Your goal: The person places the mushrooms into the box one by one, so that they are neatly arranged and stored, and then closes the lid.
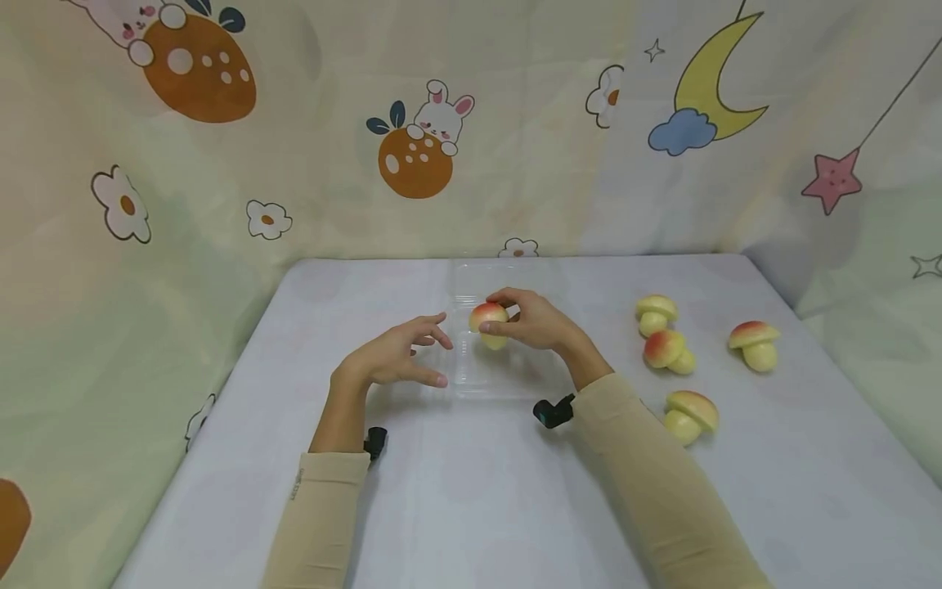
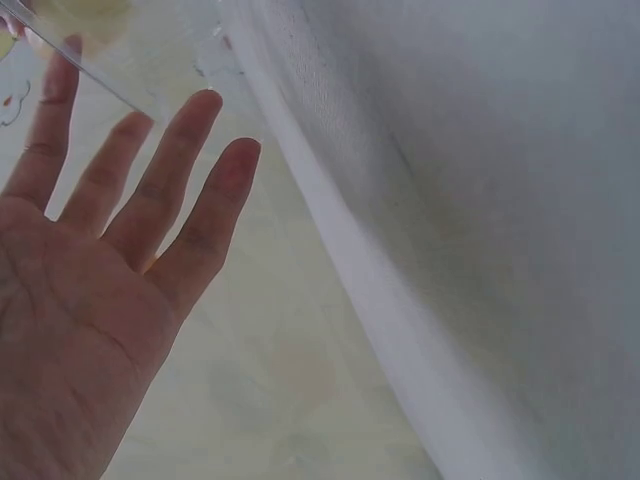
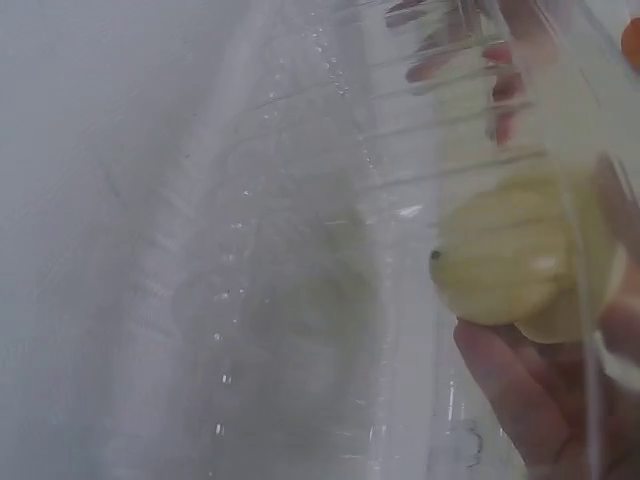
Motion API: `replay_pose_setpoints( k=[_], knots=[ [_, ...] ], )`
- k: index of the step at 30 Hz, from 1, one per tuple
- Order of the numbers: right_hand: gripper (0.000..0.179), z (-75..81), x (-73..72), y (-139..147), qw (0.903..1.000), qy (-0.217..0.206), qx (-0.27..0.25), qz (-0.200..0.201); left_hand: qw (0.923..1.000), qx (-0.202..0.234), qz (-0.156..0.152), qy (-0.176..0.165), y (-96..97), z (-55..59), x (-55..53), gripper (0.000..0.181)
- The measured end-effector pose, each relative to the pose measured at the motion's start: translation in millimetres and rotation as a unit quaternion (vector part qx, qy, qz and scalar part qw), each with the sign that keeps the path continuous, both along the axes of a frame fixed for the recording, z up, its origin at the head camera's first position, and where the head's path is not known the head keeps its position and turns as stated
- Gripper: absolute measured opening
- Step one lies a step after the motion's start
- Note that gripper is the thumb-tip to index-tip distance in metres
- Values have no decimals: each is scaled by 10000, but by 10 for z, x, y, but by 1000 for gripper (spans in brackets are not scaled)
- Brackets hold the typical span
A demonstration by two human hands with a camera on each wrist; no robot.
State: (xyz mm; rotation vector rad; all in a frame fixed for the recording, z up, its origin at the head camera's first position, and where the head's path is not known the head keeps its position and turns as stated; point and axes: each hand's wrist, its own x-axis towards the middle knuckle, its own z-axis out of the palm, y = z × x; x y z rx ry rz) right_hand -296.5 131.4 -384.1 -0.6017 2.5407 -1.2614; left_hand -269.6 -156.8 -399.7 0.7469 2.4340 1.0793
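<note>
My right hand (image 1: pixel 536 321) grips a toy mushroom (image 1: pixel 486 316) with a red-and-yellow cap, over a clear plastic box (image 1: pixel 471 384). In the right wrist view the mushroom's pale yellow stem (image 3: pixel 495 265) shows through the box's see-through wall, with the fingers (image 3: pixel 510 395) around it. Just left of the box, my left hand (image 1: pixel 401 353) has its fingers spread and holds nothing. Its palm and extended fingers fill the left of the left wrist view, close to the edge of the clear plastic (image 2: pixel 100 75).
Several more toy mushrooms lie on the right side of the white table (image 1: pixel 471 507): one pale yellow (image 1: pixel 657 314), one red-capped (image 1: pixel 666 350), one farther right (image 1: pixel 754 343) and one near the right sleeve (image 1: pixel 690 415). A printed cloth (image 1: pixel 331 164) hangs behind the table.
</note>
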Motion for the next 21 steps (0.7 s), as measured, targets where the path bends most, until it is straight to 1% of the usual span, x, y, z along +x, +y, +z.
replay_pose_setpoints(
  k=[3, 7, 12, 15, 18, 21],
  knots=[
    [58, -21, -24, -27, 10000, 93, -6, 18, 10000, -28, 13, -50, 13, 2, 1, 60],
    [60, -62, -44, -61, 9998, 153, 90, -64, 9999, -101, 18, -85, 22, 0, -2, 61],
    [60, -103, -35, -118, 9994, 186, 195, -212, 9999, -104, -20, -37, 26, -14, -12, 60],
    [62, -125, -28, -169, 9989, 247, 338, -219, 10000, -89, -8, 19, 20, -13, -8, 58],
    [65, -149, -21, -210, 9983, 221, 484, -255, 10000, -68, -18, 52, 16, -9, -7, 58],
    [66, -159, -27, -258, 9980, 167, 526, -298, 10000, -27, -13, 48, -7, -6, -4, 58]
  ],
)
